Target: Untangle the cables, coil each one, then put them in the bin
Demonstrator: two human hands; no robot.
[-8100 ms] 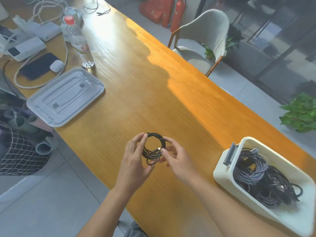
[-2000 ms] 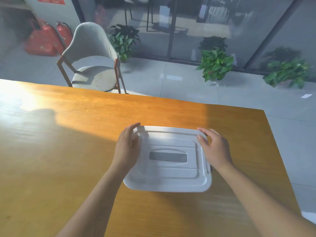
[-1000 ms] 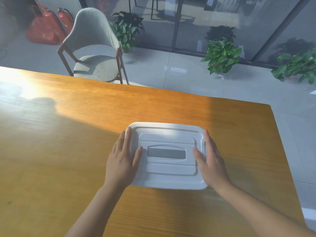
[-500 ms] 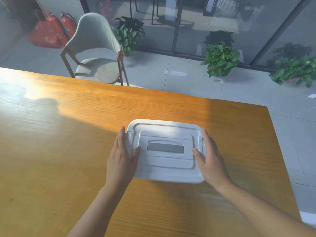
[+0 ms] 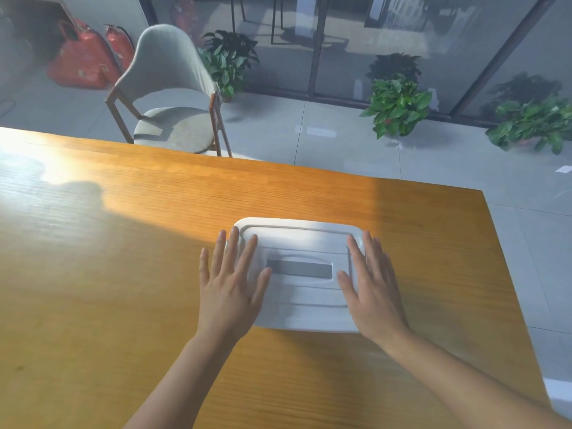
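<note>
**A:** On table [image 5: 123, 274], near right portion: one bin [image 5: 298, 320], white plastic, lid [image 5: 297, 243] fitted on top. Grey rectangular handle inset [image 5: 299, 270] at lid centre. Contents hidden; cables not visible.

**B:** Noted. Left hand [image 5: 232, 292]?

**A:** Laid flat over left end of lid, fingers straight and spread, thumb pointing toward handle inset. Outer fingers overhanging lid's left edge. Gripping nothing.

**B:** Right hand [image 5: 373, 292]?

**A:** Mirrored on right end of lid, fingers straight and close together, thumb angled in toward inset. Likewise flat, gripping nothing. Firm pressing or light resting: cannot tell.

**B:** Table surface?

**A:** Orange-brown wood grain, bright sun patch at far left, shaded where bin stands. Right edge of table just beyond bin's right side.

**B:** Beyond far edge?

**A:** Grey upholstered chair [image 5: 173, 97] with wooden legs, far left of centre, on grey tiled floor [image 5: 340, 144]. Red fire extinguishers [image 5: 89, 57] behind it, far left. Three potted plants: one [image 5: 230, 60] beside chair, one [image 5: 397, 105] far right of centre, one [image 5: 532, 125] at far right edge. Glass wall [image 5: 387, 32] with dark frames along the back.
</note>
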